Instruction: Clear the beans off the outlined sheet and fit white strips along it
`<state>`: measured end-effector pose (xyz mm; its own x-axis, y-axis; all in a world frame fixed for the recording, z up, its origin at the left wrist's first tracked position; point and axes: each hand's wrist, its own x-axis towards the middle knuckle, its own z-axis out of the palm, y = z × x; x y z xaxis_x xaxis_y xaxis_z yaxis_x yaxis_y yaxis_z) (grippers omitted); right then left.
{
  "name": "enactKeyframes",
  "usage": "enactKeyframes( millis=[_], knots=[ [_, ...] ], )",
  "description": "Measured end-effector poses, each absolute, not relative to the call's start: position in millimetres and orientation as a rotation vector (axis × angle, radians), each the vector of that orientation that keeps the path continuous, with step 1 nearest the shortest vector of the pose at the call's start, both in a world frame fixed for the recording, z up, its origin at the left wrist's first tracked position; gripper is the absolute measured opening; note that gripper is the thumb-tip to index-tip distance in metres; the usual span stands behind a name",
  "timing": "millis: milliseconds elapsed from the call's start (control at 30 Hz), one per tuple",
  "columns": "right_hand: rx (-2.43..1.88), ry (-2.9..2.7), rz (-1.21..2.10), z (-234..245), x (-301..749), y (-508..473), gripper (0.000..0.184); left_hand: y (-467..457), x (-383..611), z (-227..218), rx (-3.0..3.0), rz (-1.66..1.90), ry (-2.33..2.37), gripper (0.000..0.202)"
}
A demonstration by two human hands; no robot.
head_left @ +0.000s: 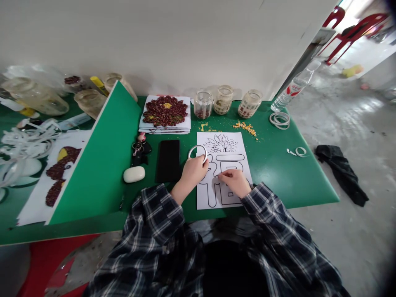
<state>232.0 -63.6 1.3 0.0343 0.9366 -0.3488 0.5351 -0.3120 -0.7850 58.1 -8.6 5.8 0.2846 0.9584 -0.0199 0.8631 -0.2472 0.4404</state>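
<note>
A white sheet of paper (244,143) lies in front of me, printed with an outlined flower and large outlined characters. My left hand (192,172) is closed on a narrow white roll of tape (198,146), held over the sheet's left edge. Over the middle of the sheet, my right hand (235,182) has thumb and finger pinched together; what they hold, if anything, is too small to make out. A black phone (168,161) rests left of the paper, close to my left wrist.
A green upright divider (95,165) stands on the left. Behind the sheet are a stack of papers with a bean flower (166,111), jars such as a glass jar (203,105), and corn kernels (246,128). A plastic bottle (293,88) and tape rings (280,120) sit right.
</note>
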Motion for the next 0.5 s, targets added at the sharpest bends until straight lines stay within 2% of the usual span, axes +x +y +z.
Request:
enactKeyframes(
  millis=[500],
  knots=[
    [-2.059, -1.550, 0.907, 1, 220, -72, 0.022, -10, 57, 4, 2.221, 0.363, 1.643, 0.030]
  ],
)
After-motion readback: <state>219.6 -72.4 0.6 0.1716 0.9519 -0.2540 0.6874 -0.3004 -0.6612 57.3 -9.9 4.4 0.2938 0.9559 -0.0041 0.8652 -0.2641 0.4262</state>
